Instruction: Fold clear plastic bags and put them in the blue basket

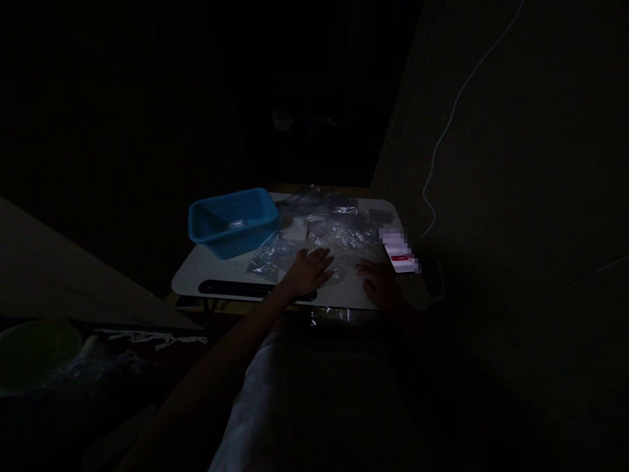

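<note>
My left hand lies flat, fingers apart, on clear plastic bags spread over a small white table. Across from it my right hand rests near the table's right side, dim, with its fingers stretched toward the left hand and nothing seen in them. A lit phone lies just beyond the right hand. Under the plastic near the middle is a pale flat piece that I cannot make out. At the table's left stands a blue plastic basin, with a faint pale shine inside.
A dark slot or strip runs along the table's near edge. On the right, a white cable hangs down the wall. A green basket sits low at the left, beside more plastic. The room is very dark.
</note>
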{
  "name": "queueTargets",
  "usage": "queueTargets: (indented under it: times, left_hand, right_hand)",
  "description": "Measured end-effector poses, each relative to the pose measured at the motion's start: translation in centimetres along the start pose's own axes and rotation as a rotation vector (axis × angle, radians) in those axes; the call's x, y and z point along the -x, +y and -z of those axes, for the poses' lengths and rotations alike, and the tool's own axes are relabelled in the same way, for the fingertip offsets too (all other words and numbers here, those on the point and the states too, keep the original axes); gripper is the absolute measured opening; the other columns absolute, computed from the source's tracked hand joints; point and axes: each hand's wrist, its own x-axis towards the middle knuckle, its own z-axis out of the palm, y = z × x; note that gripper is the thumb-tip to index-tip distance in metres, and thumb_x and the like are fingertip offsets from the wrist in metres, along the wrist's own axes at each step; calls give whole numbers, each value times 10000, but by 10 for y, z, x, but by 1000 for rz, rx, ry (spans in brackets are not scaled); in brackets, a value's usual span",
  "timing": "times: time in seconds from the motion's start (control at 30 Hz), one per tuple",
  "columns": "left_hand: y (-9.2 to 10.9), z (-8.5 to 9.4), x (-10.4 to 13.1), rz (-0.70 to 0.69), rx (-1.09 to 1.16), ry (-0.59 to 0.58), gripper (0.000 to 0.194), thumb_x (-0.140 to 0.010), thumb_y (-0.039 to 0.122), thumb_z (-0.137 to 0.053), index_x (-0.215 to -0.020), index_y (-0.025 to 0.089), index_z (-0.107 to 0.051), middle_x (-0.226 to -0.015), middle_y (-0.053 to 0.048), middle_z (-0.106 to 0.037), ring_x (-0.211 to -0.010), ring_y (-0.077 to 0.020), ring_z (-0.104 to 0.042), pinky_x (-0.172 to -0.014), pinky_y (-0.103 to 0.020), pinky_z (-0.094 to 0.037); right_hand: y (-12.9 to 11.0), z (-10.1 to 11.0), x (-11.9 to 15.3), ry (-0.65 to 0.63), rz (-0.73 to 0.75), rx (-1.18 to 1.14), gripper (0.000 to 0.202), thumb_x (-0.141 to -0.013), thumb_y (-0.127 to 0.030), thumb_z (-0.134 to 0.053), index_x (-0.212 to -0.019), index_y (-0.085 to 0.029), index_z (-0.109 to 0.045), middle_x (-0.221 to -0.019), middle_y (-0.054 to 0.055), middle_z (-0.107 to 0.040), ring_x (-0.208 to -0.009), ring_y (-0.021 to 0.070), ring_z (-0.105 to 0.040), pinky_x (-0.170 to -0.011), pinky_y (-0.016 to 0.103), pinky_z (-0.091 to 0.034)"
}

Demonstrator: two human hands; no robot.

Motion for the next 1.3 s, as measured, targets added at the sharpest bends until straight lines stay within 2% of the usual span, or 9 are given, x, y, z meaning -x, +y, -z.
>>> queueTargets:
  times: [0.17,0.37,0.57,0.63,0.8,0.93,1.03,1.17,1.3]
  left_hand:
    - [1,-1,1,19,11,53,423,-898,387,-307,-1263,206,-418,-1372,-97,-371,-1249,-224,-333,-996,-470,-212]
    - [5,9,1,23,84,130,351,-903,311,-299,-1142,186,-523,-1237,-69,-519,-1144,-187,-440,-993,-402,-260]
    - [-5,18,-2,79,184,206,328,-871,198,-319,-1075,107,-559,-1097,-111,-595,-1023,-180,-526,-915,-313,-387]
    - [-7,19,3,42,220,212,334,-854,179,-335,-1105,104,-542,-1115,-116,-584,-1040,-186,-519,-913,-315,-400]
    - [-2,18,32,-159,287,127,424,-822,155,-355,-1237,130,-437,-1247,-106,-508,-1163,-189,-446,-978,-367,-358]
    - [3,15,55,-249,220,-13,632,-713,162,-480,-1323,137,-316,-1396,-133,-315,-1287,-233,-277,-1032,-429,-274]
    - [9,12,60,-285,102,-89,747,-671,203,-554,-1349,99,-260,-1433,-168,-204,-1322,-273,-175,-1066,-453,-179]
    - [17,7,55,-280,34,-79,561,-821,236,-432,-1350,137,-272,-1425,-123,-256,-1320,-226,-199,-1080,-426,-147]
    - [21,9,49,-276,114,-53,418,-896,222,-292,-1298,145,-373,-1379,-93,-362,-1296,-191,-270,-1075,-398,-188]
  right_hand:
    - [-1,1,0,-12,-7,3,297,-709,-107,-429,-949,-173,-592,-1129,98,-606,-1073,233,-528,-865,417,-404]
    - [3,-3,0,-6,3,17,319,-719,-111,-419,-980,-184,-586,-1111,82,-618,-1015,217,-561,-866,406,-415]
    - [4,-3,-1,9,7,33,326,-719,-93,-398,-976,-169,-584,-1113,87,-618,-1022,213,-554,-862,401,-427]
    - [4,-4,-1,8,-2,43,332,-727,-96,-391,-992,-169,-578,-1113,87,-618,-1017,213,-555,-864,405,-427]
    - [7,-5,-1,11,1,59,364,-730,-113,-396,-1052,-164,-560,-1127,93,-606,-1011,221,-553,-875,413,-422]
    - [10,-5,0,19,-70,54,406,-755,-130,-369,-1128,-142,-529,-1124,112,-597,-1003,232,-546,-857,412,-437]
    - [12,-4,2,-10,-106,55,417,-767,-148,-352,-1148,-136,-523,-1107,120,-603,-965,238,-556,-850,422,-442]
    - [17,-1,13,-36,-100,51,429,-780,-190,-361,-1186,-186,-498,-1164,88,-578,-1016,234,-541,-888,440,-422]
    - [28,11,33,-72,-97,47,453,-788,-209,-349,-1225,-195,-469,-1228,84,-537,-1099,238,-503,-913,450,-409]
